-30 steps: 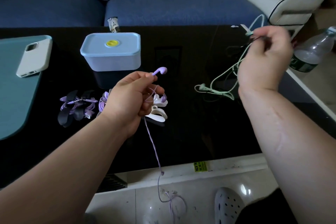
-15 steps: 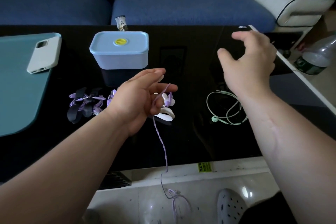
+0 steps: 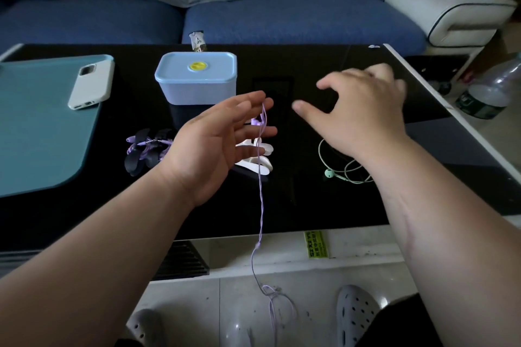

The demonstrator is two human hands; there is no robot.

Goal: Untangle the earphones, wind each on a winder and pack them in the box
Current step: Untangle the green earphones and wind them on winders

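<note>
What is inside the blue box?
You can't see inside. The box has its lid on, and its walls are not see-through. All that shows is the yellow dot on top of the lid.

Pale blue box [image 3: 195, 84], lid on, upright on the black table [image 3: 310, 205]. Purple earphones [image 3: 261, 191] draped over the straight fingers of the left hand [image 3: 214, 144], cord hanging past the near edge, tangled below. Mint earphones [image 3: 328, 173] loosely coiled at right. White winders [image 3: 260, 162] bare; black winders [image 3: 146, 149] wound with purple cord, at left.
</note>
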